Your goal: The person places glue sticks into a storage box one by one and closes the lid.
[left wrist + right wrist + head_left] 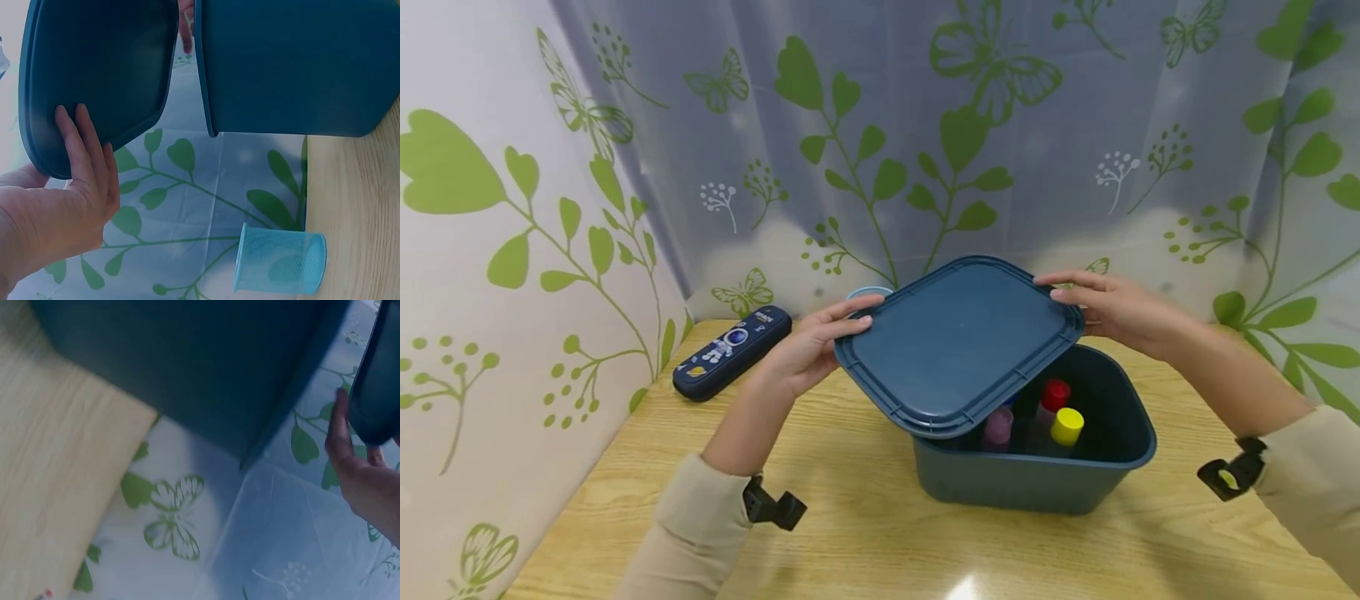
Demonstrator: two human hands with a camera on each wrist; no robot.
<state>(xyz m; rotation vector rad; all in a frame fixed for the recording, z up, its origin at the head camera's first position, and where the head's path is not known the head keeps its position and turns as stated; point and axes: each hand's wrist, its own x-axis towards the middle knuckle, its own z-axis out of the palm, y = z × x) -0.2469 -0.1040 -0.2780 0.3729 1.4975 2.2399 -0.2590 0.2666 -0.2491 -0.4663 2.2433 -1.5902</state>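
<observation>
A dark blue lid [962, 333] is held tilted above a dark blue storage box [1015, 479], covering the left part of its opening. My left hand [808, 346] grips the lid's left edge, and in the left wrist view its fingers [84, 150] spread along the underside. At the lid's far right corner, my right hand [1120, 308] pinches the rim; the right wrist view shows that hand [369, 475] around the corner too. Inside the box stand a red-capped bottle [1055, 395], a yellow-capped bottle [1067, 426] and a purple-pink item [997, 426]. Something blue beside them is mostly hidden.
A navy pencil case [732, 352] with an astronaut print lies on the wooden table [842, 533] at left. Behind the lid, a light blue mesh pen cup [281, 259] stands near the back edge. A leaf-patterned curtain [880, 150] hangs behind the table.
</observation>
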